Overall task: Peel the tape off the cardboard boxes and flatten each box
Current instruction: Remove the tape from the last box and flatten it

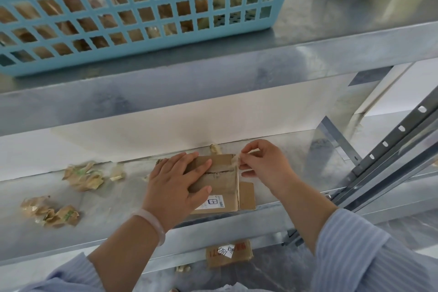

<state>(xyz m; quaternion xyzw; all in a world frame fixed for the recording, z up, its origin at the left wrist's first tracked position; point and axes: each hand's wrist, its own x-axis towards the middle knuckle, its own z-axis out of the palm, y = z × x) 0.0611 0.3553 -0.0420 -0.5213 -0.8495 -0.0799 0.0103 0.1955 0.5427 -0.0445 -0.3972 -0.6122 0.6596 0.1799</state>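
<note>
Metal shelf (106,208) bears cardboard box (222,178), crumpled wads (83,176); blue basket (142,7) above.

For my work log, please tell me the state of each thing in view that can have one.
Box, standing on the shelf, not yet flattened, right flap open.
Tape, one end lifted off the box.
Left hand, pressing flat on the box.
Right hand, pinching the tape end.
Wads, crumpled, left of the box.
Basket, upright, filled.
Floor box, looks flattened.
</note>
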